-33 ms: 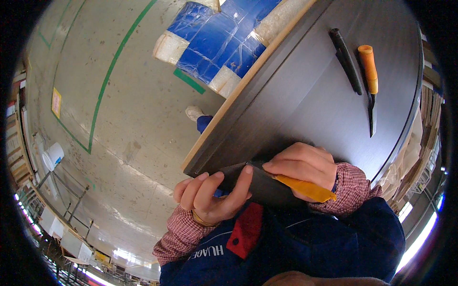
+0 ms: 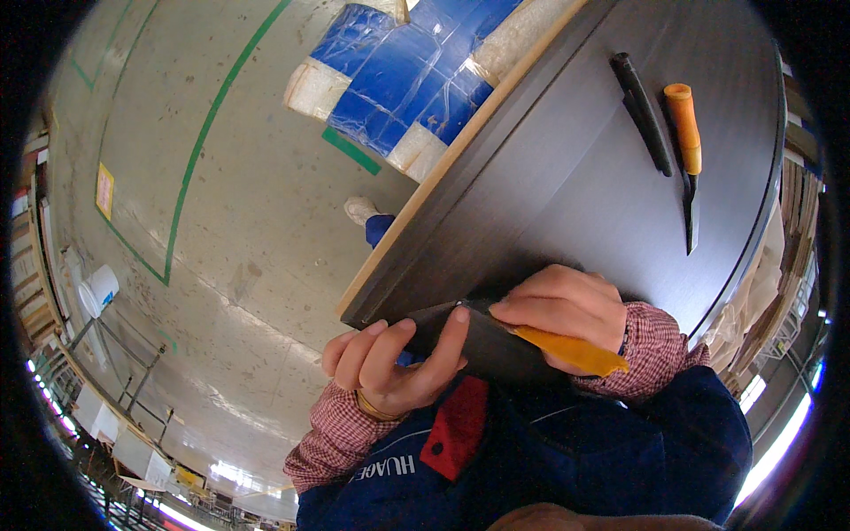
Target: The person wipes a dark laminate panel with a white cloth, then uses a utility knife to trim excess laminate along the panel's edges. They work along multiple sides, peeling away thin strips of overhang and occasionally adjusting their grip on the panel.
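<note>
A dark wood-grain panel with a pale edge lies in front of me. My left hand is closed over its near edge, with the index finger stretched along the dark surface. Just to the right, my right hand is closed around a tool with a flat yellow-orange handle. The tool's working end is directed at my left index fingertip, beside the panel's near edge. It is too small and dark there to make out its shape.
Farther up the panel lie an orange-handled chisel and a slim black tool. Past the panel's left edge stands a blue-and-white wrapped bundle. Green tape marks the floor; a white bucket sits far left.
The yellow-orange handle in my right hand has shifted very slightly to the right. My left hand and the panel look unmoved.
</note>
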`<action>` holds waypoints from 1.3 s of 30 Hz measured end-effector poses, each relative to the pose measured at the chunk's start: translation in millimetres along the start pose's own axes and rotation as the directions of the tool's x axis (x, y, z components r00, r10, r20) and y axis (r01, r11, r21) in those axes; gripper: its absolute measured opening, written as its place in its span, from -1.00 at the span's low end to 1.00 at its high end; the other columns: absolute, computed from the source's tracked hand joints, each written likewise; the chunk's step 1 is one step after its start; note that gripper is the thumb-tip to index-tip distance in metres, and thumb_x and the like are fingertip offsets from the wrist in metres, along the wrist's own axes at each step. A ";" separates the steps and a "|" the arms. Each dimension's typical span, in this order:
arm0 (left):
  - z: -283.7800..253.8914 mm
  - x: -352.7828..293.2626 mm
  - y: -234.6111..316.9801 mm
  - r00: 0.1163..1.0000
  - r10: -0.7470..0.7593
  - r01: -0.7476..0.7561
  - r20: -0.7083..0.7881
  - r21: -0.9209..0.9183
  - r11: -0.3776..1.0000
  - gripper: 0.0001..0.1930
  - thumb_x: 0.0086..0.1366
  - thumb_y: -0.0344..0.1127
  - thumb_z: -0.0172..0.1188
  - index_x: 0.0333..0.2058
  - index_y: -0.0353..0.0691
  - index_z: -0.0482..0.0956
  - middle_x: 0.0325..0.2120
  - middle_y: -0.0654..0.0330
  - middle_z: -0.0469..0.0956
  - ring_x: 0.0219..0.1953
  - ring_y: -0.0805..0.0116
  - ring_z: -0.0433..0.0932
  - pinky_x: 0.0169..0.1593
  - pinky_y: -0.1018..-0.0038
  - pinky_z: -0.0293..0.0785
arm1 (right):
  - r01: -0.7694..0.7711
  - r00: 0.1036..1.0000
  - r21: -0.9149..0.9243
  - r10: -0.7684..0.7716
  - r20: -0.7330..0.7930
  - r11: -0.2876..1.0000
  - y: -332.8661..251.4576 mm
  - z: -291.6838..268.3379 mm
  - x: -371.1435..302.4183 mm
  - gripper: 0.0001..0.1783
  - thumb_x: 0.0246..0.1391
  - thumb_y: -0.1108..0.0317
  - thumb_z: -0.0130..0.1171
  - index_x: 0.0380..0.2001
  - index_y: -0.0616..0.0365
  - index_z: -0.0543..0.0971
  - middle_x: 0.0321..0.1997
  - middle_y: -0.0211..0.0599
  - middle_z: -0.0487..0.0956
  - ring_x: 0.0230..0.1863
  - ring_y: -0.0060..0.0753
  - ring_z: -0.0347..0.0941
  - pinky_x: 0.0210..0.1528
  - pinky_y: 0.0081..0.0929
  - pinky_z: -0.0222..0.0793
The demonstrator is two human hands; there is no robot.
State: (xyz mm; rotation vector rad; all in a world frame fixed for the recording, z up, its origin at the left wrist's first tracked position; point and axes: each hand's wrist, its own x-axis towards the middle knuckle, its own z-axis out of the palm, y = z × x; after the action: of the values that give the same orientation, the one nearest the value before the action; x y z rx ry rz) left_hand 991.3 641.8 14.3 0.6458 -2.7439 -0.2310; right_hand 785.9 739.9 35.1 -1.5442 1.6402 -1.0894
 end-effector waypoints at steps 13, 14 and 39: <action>-0.1 0.8 -0.6 1.000 -0.003 0.003 0.000 0.001 1.000 -0.73 0.32 0.13 -0.09 -0.18 0.43 0.59 -0.15 0.34 0.28 -0.08 0.39 0.18 0.02 0.41 0.11 | -0.023 1.000 -0.016 0.023 -0.013 1.000 -1.2 2.2 -0.1 -0.65 -0.14 0.44 0.22 -0.19 0.28 0.56 -0.29 -0.17 0.52 -0.33 -0.22 0.53 -0.33 -0.43 0.50; -0.2 0.8 -0.5 1.000 -0.005 0.005 0.000 0.000 1.000 -0.73 0.32 0.13 -0.09 -0.18 0.43 0.59 -0.16 0.34 0.28 -0.08 0.40 0.18 0.02 0.41 0.11 | -0.026 1.000 -0.007 0.026 -0.015 1.000 -0.8 2.0 -0.4 -0.65 -0.14 0.44 0.22 -0.19 0.28 0.56 -0.29 -0.17 0.52 -0.34 -0.22 0.53 -0.33 -0.43 0.50; 0.7 0.2 2.5 1.000 -0.016 0.016 -0.003 -0.014 1.000 -0.75 0.28 0.12 -0.04 -0.18 0.43 0.59 -0.17 0.34 0.28 -0.08 0.39 0.18 0.03 0.41 0.10 | -0.038 0.999 0.042 0.038 -0.008 0.998 0.7 0.2 -1.5 -0.63 -0.13 0.45 0.23 -0.16 0.26 0.55 -0.29 -0.18 0.52 -0.31 -0.23 0.53 -0.31 -0.44 0.50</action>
State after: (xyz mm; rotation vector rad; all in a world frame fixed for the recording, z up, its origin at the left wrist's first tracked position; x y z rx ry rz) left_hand 989.9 643.9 14.3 0.6640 -2.7323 -0.2529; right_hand 785.9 741.4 34.3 -1.4776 1.6359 -1.1054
